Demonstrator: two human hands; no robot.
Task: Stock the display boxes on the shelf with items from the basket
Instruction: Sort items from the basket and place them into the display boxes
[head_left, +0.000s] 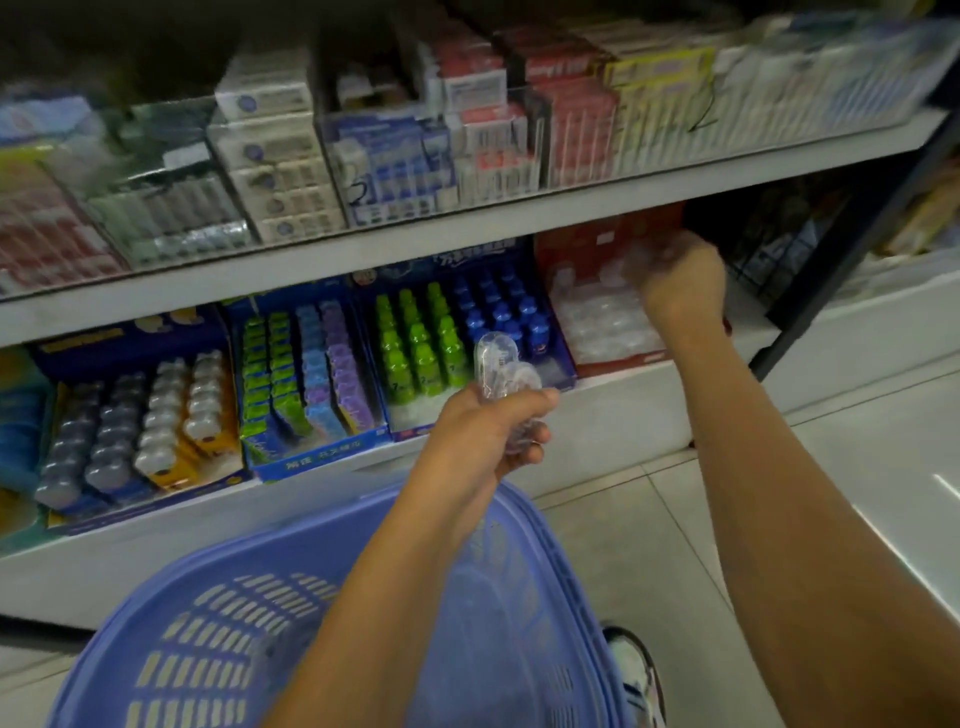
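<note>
Packets (498, 358) fill both hands: left hand (488, 431) above basket (218, 561), right hand (685, 291) over red display box (571, 249) beside bottle boxes (415, 338).

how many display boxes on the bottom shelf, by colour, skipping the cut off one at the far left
blue boxes: 3
red box: 1
total: 4
</note>
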